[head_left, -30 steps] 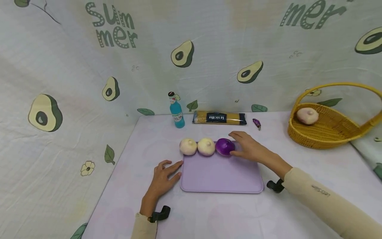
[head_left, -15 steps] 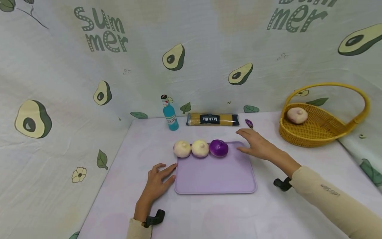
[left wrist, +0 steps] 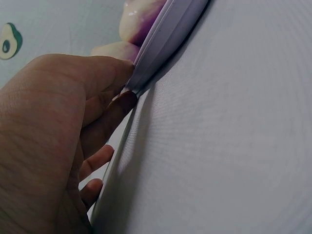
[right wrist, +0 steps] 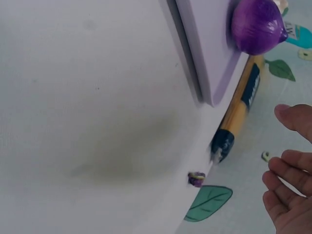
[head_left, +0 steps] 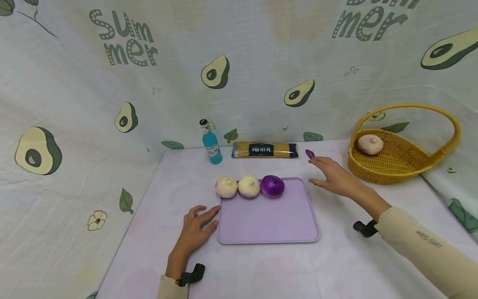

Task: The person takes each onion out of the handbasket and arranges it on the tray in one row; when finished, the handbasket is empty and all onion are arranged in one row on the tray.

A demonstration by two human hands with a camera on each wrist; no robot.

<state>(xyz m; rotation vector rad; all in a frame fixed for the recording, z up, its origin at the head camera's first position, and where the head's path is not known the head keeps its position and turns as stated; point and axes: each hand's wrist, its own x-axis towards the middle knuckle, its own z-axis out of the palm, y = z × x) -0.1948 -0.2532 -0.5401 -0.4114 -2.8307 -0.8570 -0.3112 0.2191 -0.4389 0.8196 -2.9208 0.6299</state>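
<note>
My left hand [head_left: 195, 232] rests beside the lilac tray [head_left: 269, 226], its index finger and thumb touching the left edge at separate spots. Along the tray's back edge sit two pale onion-shaped vegetables [head_left: 226, 187] and a purple onion [head_left: 272, 186] in a row. The left wrist view shows purple patches on the pale ones [left wrist: 141, 22]. My right hand [head_left: 336, 176] hovers right of the tray with fingers spread and nothing held. In the right wrist view, that hand [right wrist: 292, 190] is apart from the onion [right wrist: 258, 27].
A yellow wicker basket [head_left: 388, 176] holding a pinkish round vegetable [head_left: 370, 144] stands at the back right. Behind the tray are a blue bottle [head_left: 212, 145], a pasta packet [head_left: 265, 150] and a small purple item [head_left: 310, 153] near my right fingers.
My right hand has let go of the purple onion and moved off to the right. The left hand stays at the tray's edge. The head view has shifted slightly.
</note>
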